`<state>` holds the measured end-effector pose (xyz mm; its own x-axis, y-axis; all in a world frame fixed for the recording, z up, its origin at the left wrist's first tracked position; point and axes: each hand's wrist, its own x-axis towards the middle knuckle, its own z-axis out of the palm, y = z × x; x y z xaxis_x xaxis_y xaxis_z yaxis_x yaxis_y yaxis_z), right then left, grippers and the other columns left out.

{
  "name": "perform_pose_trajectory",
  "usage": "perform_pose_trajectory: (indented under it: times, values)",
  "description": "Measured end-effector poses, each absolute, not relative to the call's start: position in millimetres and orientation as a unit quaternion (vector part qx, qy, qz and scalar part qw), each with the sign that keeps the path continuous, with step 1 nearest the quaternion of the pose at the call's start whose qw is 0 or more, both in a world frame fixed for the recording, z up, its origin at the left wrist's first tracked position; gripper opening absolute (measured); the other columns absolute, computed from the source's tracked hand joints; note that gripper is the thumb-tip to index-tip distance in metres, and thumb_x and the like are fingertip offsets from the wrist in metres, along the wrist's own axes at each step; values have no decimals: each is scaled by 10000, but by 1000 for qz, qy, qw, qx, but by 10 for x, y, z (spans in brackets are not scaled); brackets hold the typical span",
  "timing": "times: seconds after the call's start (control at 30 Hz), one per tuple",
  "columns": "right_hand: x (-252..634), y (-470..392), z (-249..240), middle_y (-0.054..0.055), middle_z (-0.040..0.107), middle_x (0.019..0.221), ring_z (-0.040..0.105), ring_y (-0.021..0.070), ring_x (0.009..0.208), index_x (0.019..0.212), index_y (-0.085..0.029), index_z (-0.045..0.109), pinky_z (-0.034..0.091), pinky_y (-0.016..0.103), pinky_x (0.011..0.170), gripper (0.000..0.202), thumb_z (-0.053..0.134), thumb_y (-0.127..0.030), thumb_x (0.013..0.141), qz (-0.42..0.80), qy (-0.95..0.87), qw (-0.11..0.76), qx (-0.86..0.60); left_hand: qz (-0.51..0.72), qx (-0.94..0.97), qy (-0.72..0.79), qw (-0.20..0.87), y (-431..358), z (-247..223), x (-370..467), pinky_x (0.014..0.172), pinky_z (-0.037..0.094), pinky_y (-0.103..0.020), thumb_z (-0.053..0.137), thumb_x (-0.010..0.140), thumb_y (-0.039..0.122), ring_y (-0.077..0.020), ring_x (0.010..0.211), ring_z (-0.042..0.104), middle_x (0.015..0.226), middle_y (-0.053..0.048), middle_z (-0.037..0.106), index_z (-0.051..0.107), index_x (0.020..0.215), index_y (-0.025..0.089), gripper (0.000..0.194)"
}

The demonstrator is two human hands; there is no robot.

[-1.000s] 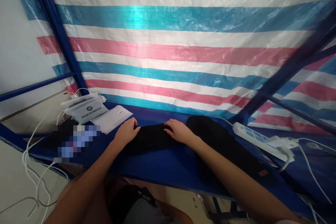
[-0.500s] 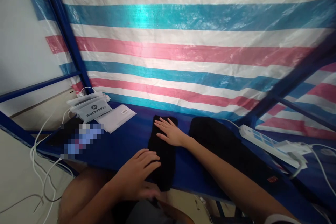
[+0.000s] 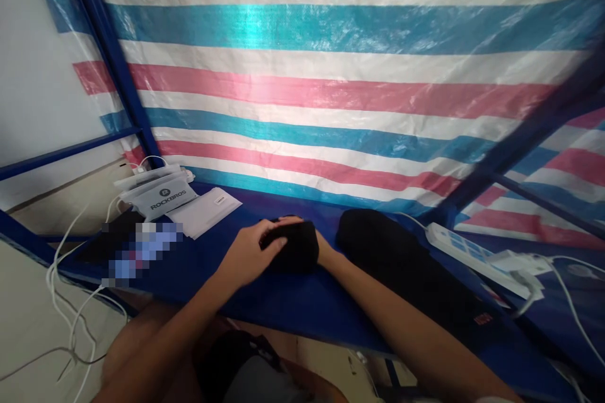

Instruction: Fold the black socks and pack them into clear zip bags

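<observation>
A black folded cloth (image 3: 295, 249), possibly a garment, lies doubled over on the blue tabletop (image 3: 302, 308). My left hand (image 3: 255, 249) grips its left side, thumb in front and fingers behind. Most of my right hand (image 3: 324, 250) is hidden behind the raised fold; only its wrist side and a bit of finger along the top edge show. To the right, a second black cloth item (image 3: 392, 258) with small reddish lettering at its near end lies stretched out, partly behind my right forearm.
A clear ROCKBROS pouch (image 3: 163, 195) and white packets (image 3: 203, 214) sit at the left, near a blurred-out item (image 3: 146, 252) and white cables (image 3: 70, 315). At the right is a white power strip (image 3: 477, 258) with plugs. Striped sheeting (image 3: 331, 94) hangs behind, between blue metal posts.
The near part of the black cloth has been folded up and away from me, over my right hand. My left hand has moved up and closed on it. My view has shifted slightly.
</observation>
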<state>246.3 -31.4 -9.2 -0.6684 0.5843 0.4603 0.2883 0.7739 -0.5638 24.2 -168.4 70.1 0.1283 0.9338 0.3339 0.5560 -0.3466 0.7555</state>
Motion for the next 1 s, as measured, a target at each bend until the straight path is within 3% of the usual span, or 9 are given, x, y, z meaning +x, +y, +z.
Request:
perform_pose_trajectory:
  times: [0.1,0.17,0.33,0.43,0.57,0.67,0.83,0.9,1.0]
  values:
    - [2585,-105,-18,77,776,1295,715,290,1225,1397,-293,692,533,495,1122,458,447,-531,1092,255,-764,439,-399,358,714,555,233,-1187,711,180,708,502,-307,629,983,518,-214,833,711,895,-18,766,721,984,219,313]
    - [2655,-7,33,66,780,1288,710,289,1238,1420,-301,667,535,510,1113,521,356,-578,1106,283,-724,436,-453,335,724,559,226,-875,627,159,724,497,-315,647,959,523,-226,856,712,923,-30,774,732,973,216,319]
    - [2723,58,71,124,729,1381,697,337,1247,1424,-272,684,533,502,1102,634,723,-655,920,278,-802,284,-447,259,753,580,171,-402,336,182,876,513,-346,659,941,489,-277,1047,708,1071,-92,768,734,986,207,296]
    - [2716,72,112,123,767,1260,725,324,1124,1397,-244,697,571,466,1002,705,839,-626,822,252,-831,234,-438,207,737,616,186,-365,237,161,812,516,-334,719,877,560,-286,1022,720,1090,-93,772,721,1076,214,399]
    - [2695,129,301,54,788,993,727,272,871,1133,-235,792,578,371,761,582,910,-625,717,282,-855,125,-417,123,740,593,293,-434,285,105,647,462,-302,780,778,663,-259,832,724,887,-50,771,750,964,228,474]
    - [2681,170,541,7,734,817,685,228,744,910,-236,788,550,334,676,385,881,-579,760,303,-884,68,-349,120,768,550,306,-468,467,102,634,445,-302,800,797,574,-235,774,694,817,-27,739,741,869,227,359]
    - [2683,95,855,116,647,1396,654,320,1226,1180,-243,721,549,480,1028,292,737,-294,893,128,-883,347,-289,355,792,492,67,-554,791,165,910,513,-354,708,939,293,-240,1029,660,1075,-62,686,700,1048,217,133]
    - [2700,10,829,121,543,1557,549,339,1394,1250,-251,685,462,545,1157,357,640,-164,906,57,-885,373,-272,394,793,465,-5,-619,769,188,1022,499,-377,651,952,171,-248,1187,623,1265,-92,637,680,1140,223,198]
    - [2758,-112,613,124,630,1466,536,351,1377,1221,-240,701,448,569,1165,373,654,-115,872,23,-924,305,-231,341,822,455,-13,-714,520,190,1046,503,-409,659,907,83,-264,1202,620,1299,-100,641,680,1121,228,260]
